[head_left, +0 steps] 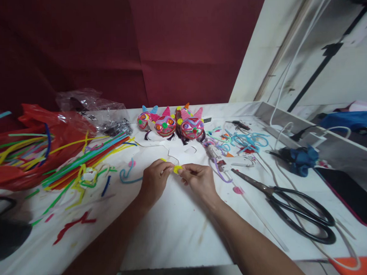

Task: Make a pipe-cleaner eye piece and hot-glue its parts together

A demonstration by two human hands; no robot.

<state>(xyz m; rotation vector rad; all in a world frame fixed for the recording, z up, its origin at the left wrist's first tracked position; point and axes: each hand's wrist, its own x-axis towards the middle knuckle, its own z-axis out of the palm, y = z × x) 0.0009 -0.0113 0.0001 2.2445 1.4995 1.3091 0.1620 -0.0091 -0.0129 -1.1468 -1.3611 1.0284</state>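
Both my hands meet over the middle of the white table. Between their fingertips is a small yellow coil of pipe cleaner [178, 169]. My left hand [156, 177] is closed, its thumb and forefinger pinching the coil's left side; a bit of yellow also shows above its knuckles. My right hand [199, 179] pinches the coil from the right. A blue pipe cleaner [128, 177] lies curled just left of my left hand. Behind my hands stand several decorated balls with ears and button-like eyes, among them a pink-eared one [192, 127].
Loose pipe cleaners [90, 162] and a red plastic bag [56, 147] spread over the left. To the right lie a glue gun [230, 159], large black-handled scissors [283, 202], a phone [350, 193] and cables. A dark cup [9, 234] stands at the near left.
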